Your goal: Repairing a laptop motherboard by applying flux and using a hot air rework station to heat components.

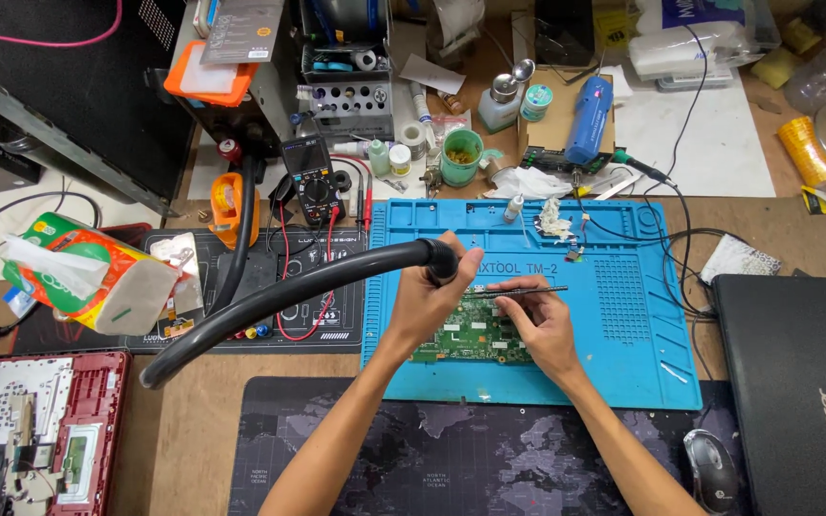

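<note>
Two hands are over the green board (470, 336), which lies flat on the blue mat (623, 363), toward the mat's left-centre. Your left hand (429, 296) sits at the board's left edge, fingers curled shut around the black nozzle end of the hose (270, 298) — the tip is just above the board's top-left corner. Your right hand (542, 320) rests on the board's right part, fingers pinched together on thin tweezers (518, 290) that lie roughly level across the board's upper edge, pointing left toward the nozzle. Can't tell if the tweezer tips touch the board.

The hose runs from the nozzle down and left of the board, ending open over the bare desk. Left of the board, beyond the mat's edge, a multimeter (313, 182) w/ red and black leads sits on a dark mat. Above the board, at the mat's far edge, a small white bottle (514, 208) and a crumpled tissue (554, 218); further up, a green cup (461, 156) and a blue tool (589, 119). Right of the board, past the mat, a closed black laptop (800, 382) and a mouse (714, 468). Far left of the board, a red laptop shell (40, 430), opened up.
</note>
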